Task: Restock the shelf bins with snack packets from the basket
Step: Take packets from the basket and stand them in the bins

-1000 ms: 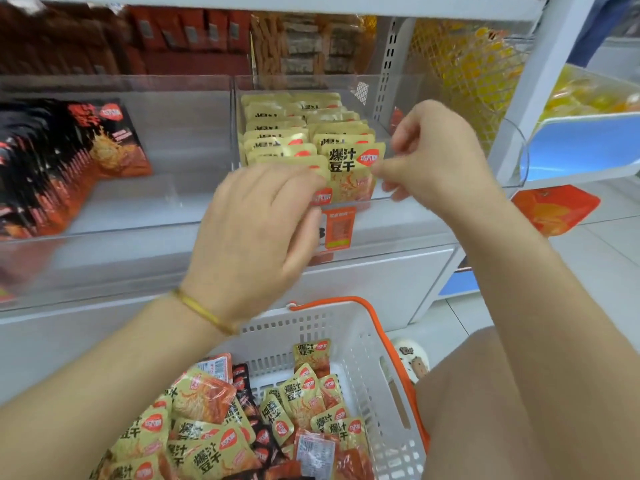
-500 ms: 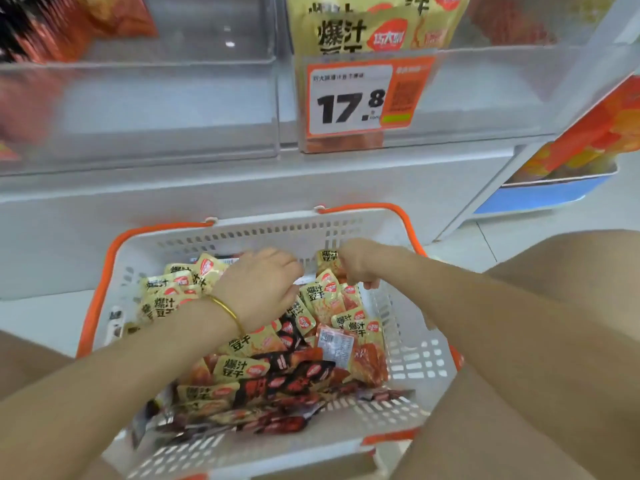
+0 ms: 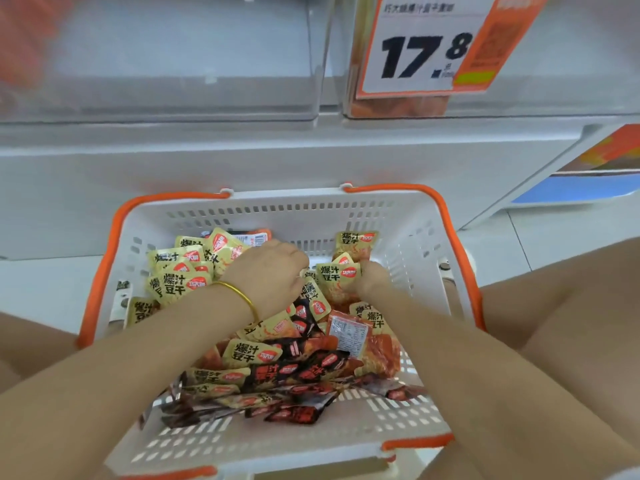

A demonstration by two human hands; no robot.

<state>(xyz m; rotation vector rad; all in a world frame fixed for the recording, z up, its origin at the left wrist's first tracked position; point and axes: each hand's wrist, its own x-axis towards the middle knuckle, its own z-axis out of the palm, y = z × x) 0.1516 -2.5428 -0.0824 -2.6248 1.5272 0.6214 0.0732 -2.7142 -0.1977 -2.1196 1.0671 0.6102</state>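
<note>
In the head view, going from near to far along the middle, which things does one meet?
White plastic basket's near rim → dark red snack packets → yellow snack packets → left hand → orange-framed price tag "17.8".

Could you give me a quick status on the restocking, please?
Both hands down in the basket. Left hand on the yellow packets; right hand gripping one yellow packet. Dark packets mixed in. Nothing blocking.
</note>
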